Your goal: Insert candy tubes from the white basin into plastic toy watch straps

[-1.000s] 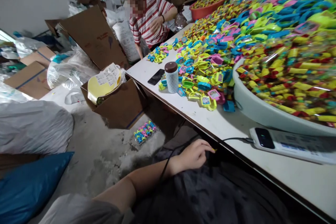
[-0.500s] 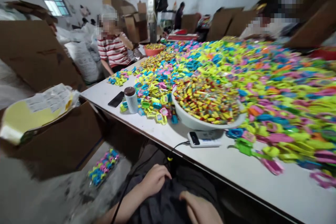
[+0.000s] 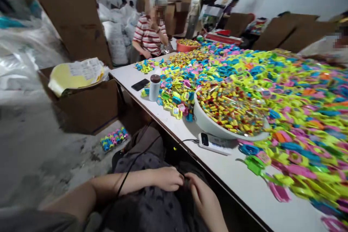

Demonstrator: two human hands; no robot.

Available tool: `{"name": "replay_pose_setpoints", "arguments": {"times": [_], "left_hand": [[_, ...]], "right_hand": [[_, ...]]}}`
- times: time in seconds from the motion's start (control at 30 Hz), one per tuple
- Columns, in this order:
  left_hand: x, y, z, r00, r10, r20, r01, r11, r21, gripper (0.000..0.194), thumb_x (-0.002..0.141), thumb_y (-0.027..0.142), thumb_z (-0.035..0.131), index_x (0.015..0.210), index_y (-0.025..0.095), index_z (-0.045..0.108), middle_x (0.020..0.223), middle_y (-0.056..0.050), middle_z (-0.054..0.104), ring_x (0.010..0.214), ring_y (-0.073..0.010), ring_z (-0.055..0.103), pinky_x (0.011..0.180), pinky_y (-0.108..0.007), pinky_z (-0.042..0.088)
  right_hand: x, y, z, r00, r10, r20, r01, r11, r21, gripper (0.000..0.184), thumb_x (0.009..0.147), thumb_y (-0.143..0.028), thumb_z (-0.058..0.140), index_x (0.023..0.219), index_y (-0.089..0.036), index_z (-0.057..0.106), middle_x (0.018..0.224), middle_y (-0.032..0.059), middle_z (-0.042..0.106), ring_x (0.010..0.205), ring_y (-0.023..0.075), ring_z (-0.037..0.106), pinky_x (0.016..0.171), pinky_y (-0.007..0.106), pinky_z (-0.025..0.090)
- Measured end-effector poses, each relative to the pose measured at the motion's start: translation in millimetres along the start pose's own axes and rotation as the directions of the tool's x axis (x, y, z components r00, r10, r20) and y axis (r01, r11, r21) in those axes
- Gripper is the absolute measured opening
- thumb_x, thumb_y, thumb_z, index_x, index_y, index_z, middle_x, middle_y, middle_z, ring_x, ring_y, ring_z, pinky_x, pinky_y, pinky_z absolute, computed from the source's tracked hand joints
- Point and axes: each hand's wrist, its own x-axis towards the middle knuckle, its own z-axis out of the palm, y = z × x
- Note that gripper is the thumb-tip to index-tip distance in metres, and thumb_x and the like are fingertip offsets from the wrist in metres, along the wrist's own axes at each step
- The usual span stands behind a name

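My left hand (image 3: 168,178) rests over the dark patterned clothing (image 3: 152,206) on my lap, its fingers curled closed. Close beside it, my right hand (image 3: 202,194) points inward, thumb and forefinger near the left fingertips. Both hands seem to pinch at something dark between them, perhaps cloth, which I cannot make out. A thin black cable (image 3: 133,165) crosses my left forearm. On the table edge in front lies a white power bank (image 3: 217,145) with a cable plugged in. Behind it stands a white basin (image 3: 206,125) full of small yellow-and-red pieces.
Colourful toy watches (image 3: 299,116) are heaped across the table (image 3: 217,174). A brown-lidded bottle (image 3: 154,88) and a black phone (image 3: 140,85) sit at its left. A person in a striped shirt (image 3: 149,36) sits beyond. A cardboard box (image 3: 87,107) and a packed tray (image 3: 114,139) are on the floor.
The view has swung left, so the table and its things appear farther right. My hands have come closer together over my lap. The seated person's hand has risen to the face.
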Motion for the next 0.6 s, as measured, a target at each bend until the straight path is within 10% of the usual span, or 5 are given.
{"name": "replay_pose_setpoints", "arguments": {"times": [0.37,0.6], "left_hand": [[-32.5,34.2,10.7,0.886,-0.398,-0.239,0.378,0.917,-0.127,0.024,0.078,0.010,0.046,0.093,0.021,0.060,0.093,0.000,0.065,0.089,-0.0123,0.060,0.077,-0.022,0.042],[-66.6,75.1,17.6,0.604,-0.696,-0.388,0.624,0.716,-0.312,0.028,0.085,0.012,0.038,0.097,0.023,0.061,0.097,0.002,0.064,0.092,-0.0097,0.057,0.088,-0.020,0.036]], "right_hand": [[36.4,8.7,2.6,0.962,-0.105,0.253,0.121,0.991,-0.048,0.032,0.087,-0.032,0.033,0.103,-0.022,0.059,0.101,0.0083,0.065,0.092,0.0222,0.063,0.081,0.033,0.052],[74.9,-1.6,6.3,0.859,-0.233,0.455,0.293,0.954,-0.066,0.033,0.089,-0.029,0.030,0.107,-0.019,0.056,0.104,0.0069,0.063,0.096,0.0178,0.061,0.087,0.032,0.047]]}}
